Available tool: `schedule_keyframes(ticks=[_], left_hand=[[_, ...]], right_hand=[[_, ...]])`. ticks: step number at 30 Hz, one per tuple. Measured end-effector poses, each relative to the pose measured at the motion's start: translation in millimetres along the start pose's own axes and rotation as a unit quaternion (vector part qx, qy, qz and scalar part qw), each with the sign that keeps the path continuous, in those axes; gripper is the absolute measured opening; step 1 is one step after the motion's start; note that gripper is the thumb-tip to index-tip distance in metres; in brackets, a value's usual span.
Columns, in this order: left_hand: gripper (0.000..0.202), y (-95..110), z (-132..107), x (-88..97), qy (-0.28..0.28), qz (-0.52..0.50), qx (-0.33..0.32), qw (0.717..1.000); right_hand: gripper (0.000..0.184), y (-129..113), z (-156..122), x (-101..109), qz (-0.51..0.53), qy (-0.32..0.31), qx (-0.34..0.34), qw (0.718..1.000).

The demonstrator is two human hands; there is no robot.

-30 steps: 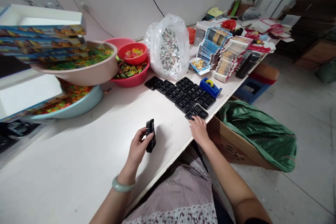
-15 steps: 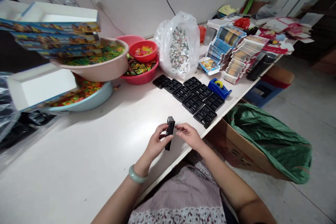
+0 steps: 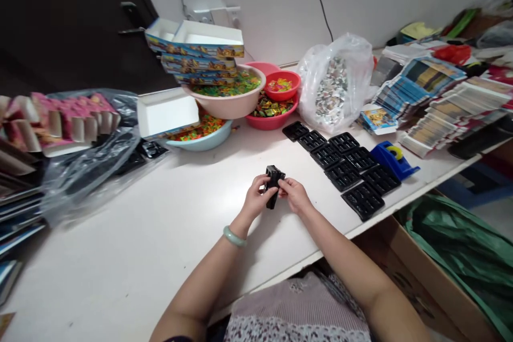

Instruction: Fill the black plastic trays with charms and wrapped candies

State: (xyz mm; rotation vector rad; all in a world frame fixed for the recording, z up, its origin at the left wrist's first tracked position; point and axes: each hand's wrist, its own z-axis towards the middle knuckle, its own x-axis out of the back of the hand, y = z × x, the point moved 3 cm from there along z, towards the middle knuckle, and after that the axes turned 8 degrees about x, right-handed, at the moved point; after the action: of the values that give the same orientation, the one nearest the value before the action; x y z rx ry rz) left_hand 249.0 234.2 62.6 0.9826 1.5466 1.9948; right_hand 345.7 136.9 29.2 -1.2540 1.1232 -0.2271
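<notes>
My left hand (image 3: 257,192) is closed around a small stack of black plastic trays (image 3: 272,200), held on edge above the white table. At the stack's right side, my right hand (image 3: 293,193) pinches the edge of one tray, which stands slightly away from the others. Several more black trays (image 3: 343,172), each with square compartments, lie flat on the table to the right of my hands. Beside them sits a blue tape dispenser (image 3: 387,160) with a yellow roll.
Basins of small colourful packets (image 3: 226,104) and stacked open boxes (image 3: 200,64) stand at the back left. A clear bag of small pieces (image 3: 332,88) is behind the trays, with stacks of flat cartons (image 3: 425,83) to its right. A green-lined carton (image 3: 444,256) stands below the table edge.
My view has turned to the left. My right hand, apart from the stack before, has come to it and now grips a tray's edge, which has parted from the stack.
</notes>
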Motion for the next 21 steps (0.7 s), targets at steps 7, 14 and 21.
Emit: schedule_keyframes(ticks=[7, 14, 21], left_hand=[[0.031, -3.6, 14.5, 46.1, 0.087, -0.014, 0.019, 0.996], [0.028, -5.5, 24.4, 38.6, 0.041, 0.112, -0.055, 0.991], [0.029, -6.2, 44.1, 10.0, -0.029, 0.104, -0.065, 0.992]], right_hand=[[0.033, -11.4, 107.7, -1.7, 0.001, 0.104, -0.004, 0.995], [0.029, -10.4, 61.9, -5.5, -0.099, -0.045, 0.011, 0.994], [0.036, -6.9, 36.4, -22.8, -0.104, -0.041, 0.045, 0.993]])
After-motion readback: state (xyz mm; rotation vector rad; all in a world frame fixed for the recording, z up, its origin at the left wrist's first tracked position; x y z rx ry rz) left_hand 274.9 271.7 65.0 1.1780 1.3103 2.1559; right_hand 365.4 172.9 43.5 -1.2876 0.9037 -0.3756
